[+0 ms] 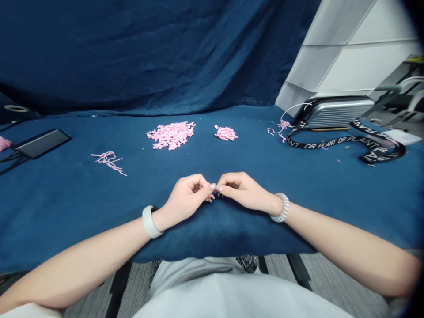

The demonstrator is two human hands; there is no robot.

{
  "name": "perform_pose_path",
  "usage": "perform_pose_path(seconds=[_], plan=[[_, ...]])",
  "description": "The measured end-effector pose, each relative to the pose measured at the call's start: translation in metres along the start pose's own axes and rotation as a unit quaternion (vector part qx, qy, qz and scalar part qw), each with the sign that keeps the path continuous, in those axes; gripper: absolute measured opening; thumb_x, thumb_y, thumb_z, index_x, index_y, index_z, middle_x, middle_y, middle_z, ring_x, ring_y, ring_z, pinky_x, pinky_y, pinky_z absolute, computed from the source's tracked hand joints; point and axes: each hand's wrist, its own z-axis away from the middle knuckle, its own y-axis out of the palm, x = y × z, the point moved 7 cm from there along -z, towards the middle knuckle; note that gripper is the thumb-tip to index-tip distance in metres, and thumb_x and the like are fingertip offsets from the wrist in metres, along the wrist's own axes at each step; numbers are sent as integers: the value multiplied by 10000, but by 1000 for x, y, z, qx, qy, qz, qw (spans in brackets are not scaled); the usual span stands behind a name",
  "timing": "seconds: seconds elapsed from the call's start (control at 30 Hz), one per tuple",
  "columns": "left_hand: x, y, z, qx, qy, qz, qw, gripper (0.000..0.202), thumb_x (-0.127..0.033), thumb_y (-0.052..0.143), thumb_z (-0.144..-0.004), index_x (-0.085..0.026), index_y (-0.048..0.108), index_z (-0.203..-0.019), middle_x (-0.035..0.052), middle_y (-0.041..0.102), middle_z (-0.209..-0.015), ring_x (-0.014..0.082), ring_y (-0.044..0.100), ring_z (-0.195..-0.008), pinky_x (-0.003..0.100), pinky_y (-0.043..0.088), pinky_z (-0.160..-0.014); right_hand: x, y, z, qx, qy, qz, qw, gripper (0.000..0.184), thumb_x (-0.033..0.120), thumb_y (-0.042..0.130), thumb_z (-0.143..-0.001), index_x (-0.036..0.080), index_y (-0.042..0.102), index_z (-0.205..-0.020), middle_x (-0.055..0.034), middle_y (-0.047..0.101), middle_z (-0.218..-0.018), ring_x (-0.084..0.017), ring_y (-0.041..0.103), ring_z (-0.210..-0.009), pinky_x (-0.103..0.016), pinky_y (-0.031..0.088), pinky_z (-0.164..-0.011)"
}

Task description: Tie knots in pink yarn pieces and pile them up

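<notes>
Both hands worked together at the near middle of the table: the left hand [189,198] and the right hand [247,190] each formed a narrow pinch, thumb against forefinger, with the tips almost meeting on a small pink piece [217,188]. Fingertips covered most of that piece, so its shape and degree of completion could not be determined. From the left edge, a dark flat device [43,142] with cables lay on the blue cloth [66,212]. Next to the right, loose pink threads [111,162] lay in a small tangle, apart from everything else. Beyond the hands sat a larger pink pile [172,134], spread flat and made up of many short, knotted-looking pieces. A smaller pink pile [226,133], more compact, stood to its right with bare cloth between the two. Judged from this layout, the work was partly done: pieces were divided into two groups and one was in hand, not yet set down. Which pile counted as finished could not be told, so the remaining quantity stayed uncertain. Further right, a few pink strands [282,126] lay near a black lanyard [326,144] and a ribbed silver case [342,110].
</notes>
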Motion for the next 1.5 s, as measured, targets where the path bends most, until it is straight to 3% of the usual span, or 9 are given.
perform_pose_path(seconds=[0.33,0.77,0.93,1.07,1.17,1.3,1.37,1.5], plan=[[10,-3,-2,-31,-36,85,995,287,-405,453,-880,-135,531,-818,14,617,-709,85,590,-583,197,456,-564,-6,-3,-3,-18,21,-37,999,441,507,455,-795,91,603,-798,-19,580,-771,17,456,-679,-95,373,-664],[13,-4,-2,-23,-59,63,996,193,-306,513,-845,-124,538,-782,21,622,-689,85,590,-587,192,461,-577,-7,-5,-2,-28,40,-27,998,451,525,461,-784,100,612,-806,-24,588,-786,13,463,-683,-104,379,-671],[16,-6,-3,-43,-63,94,993,171,-295,477,-852,-147,516,-927,13,625,-726,95,597,-592,207,458,-573,-9,-9,-2,-51,38,-21,998,467,538,474,-768,94,615,-810,-27,588,-772,18,442,-647,-100,363,-626],[19,-6,-3,-49,-80,102,990,218,-303,470,-844,-158,482,-1006,15,628,-741,103,599,-588,217,453,-563,-18,-40,-9,-129,39,20,991,512,575,501,-730,91,638,-825,-34,603,-782,12,443,-637,-106,340,-599],[19,-5,-3,-41,-76,103,991,225,-310,474,-841,-155,485,-1005,14,627,-733,102,599,-588,214,449,-567,-35,-88,-22,-227,52,62,970,509,582,485,-734,125,654,-880,-30,626,-868,-4,487,-700,-126,369,-677],[18,-1,-1,-28,-71,104,992,216,-297,475,-840,-150,491,-998,14,628,-717,98,596,-585,214,455,-576,-57,-143,-56,-308,74,175,932,461,519,476,-749,123,674,-874,-47,637,-875,-37,501,-710,-177,386,-721],[17,0,-1,-25,-70,102,992,205,-280,477,-837,-146,498,-991,11,623,-701,95,593,-583,213,461,-579,-63,-155,-77,-324,72,216,918,415,483,487,-745,123,684,-814,-54,636,-923,-62,527,-787,-207,404,-800],[13,2,0,-21,-69,96,993,170,-245,490,-821,-133,519,-946,13,612,-675,93,584,-579,215,477,-584,-78,-154,-109,-321,78,226,916,343,422,529,-719,119,688,-726,-66,630,-879,-87,536,-831,-241,407,-880]])
